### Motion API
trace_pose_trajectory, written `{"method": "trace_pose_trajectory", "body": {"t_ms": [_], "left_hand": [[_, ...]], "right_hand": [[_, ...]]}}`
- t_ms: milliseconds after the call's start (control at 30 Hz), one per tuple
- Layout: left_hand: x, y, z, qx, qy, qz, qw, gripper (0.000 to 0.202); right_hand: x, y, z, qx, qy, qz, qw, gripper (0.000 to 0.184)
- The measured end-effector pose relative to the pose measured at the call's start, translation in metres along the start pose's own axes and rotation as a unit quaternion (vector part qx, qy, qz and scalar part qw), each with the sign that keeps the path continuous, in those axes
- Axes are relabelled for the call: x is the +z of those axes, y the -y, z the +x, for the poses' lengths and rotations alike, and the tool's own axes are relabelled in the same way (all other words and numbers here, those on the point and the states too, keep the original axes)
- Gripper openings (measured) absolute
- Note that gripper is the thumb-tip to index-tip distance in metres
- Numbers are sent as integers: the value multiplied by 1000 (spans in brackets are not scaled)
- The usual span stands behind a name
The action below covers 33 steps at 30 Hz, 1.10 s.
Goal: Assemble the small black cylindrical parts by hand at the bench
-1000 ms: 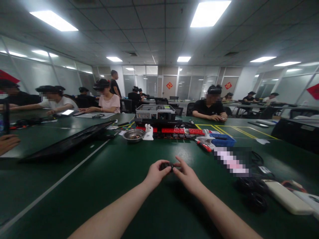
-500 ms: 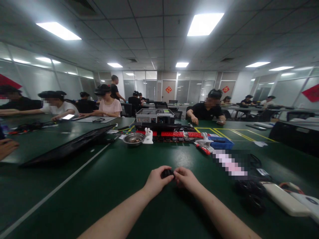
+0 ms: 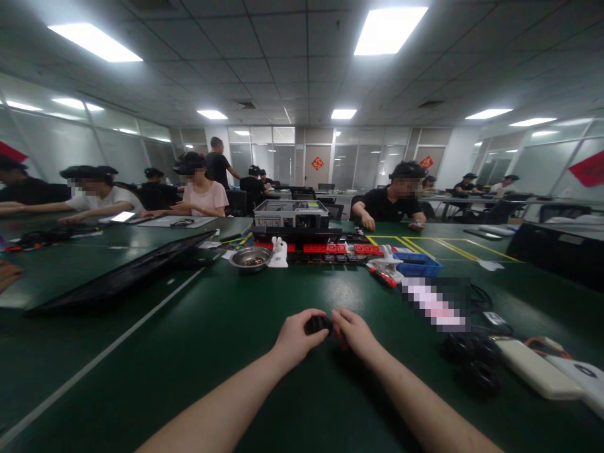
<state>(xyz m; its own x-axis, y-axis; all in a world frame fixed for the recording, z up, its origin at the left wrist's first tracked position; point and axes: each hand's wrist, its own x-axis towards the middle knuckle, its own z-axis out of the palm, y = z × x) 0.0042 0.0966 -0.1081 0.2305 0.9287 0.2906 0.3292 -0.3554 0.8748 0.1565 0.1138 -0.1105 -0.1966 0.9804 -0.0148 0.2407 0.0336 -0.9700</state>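
Observation:
My left hand [image 3: 297, 340] is closed around a small dark rounded part [image 3: 316, 324], gripped between thumb and fingers above the green table. Its exact kind is too dark to tell. Close against the right end of that part is my right hand [image 3: 353, 333], fingers bent and pinched together. Whatever lies between its fingertips, if anything, is hidden. Both forearms reach in from the bottom edge.
Ahead stand a metal bowl [image 3: 250, 258] of small parts, a white clamp [image 3: 278, 253], red packaging [image 3: 325, 248] and a blue tray [image 3: 418, 264]. Black ring-shaped parts [image 3: 482, 375] and a cream power bank [image 3: 540, 370] lie right. A dark panel [image 3: 123, 274] leans left. A co-worker [image 3: 391, 204] sits opposite.
The right fingertips have shifted slightly along the dark part's right end and their grip has changed a little. My left hand still holds it. The whole view has tilted slightly downward.

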Motion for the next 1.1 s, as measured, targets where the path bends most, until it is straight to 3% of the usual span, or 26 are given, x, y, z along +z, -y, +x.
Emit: {"method": "trace_pose_trajectory", "body": {"t_ms": [133, 233, 433, 533, 667, 733, 900, 1100], "left_hand": [[-4, -7, -4, 46, -13, 88, 995, 32], [-5, -8, -4, 42, -28, 87, 995, 33], [-3, -4, -4, 31, 19, 34, 999, 43], [0, 3, 0, -13, 3, -50, 999, 46], [4, 12, 6, -117, 18, -186, 975, 47], [6, 15, 7, -135, 21, -207, 969, 45], [5, 15, 7, -87, -4, -130, 988, 39], [-4, -3, -3, 9, 19, 32, 999, 37]], "right_hand": [[-4, 4, -1, 36, 33, 60, 997, 33], [-3, 6, -5, 59, 34, 87, 994, 35], [-3, 4, -5, 60, 17, 114, 992, 37], [-3, 6, -6, 38, 26, 139, 989, 30], [0, 7, -7, 17, 64, 122, 990, 39], [1, 6, -6, 21, 66, 101, 992, 39], [1, 4, -5, 38, 81, 106, 990, 32], [0, 0, -4, 45, 53, 64, 996, 45]]}}
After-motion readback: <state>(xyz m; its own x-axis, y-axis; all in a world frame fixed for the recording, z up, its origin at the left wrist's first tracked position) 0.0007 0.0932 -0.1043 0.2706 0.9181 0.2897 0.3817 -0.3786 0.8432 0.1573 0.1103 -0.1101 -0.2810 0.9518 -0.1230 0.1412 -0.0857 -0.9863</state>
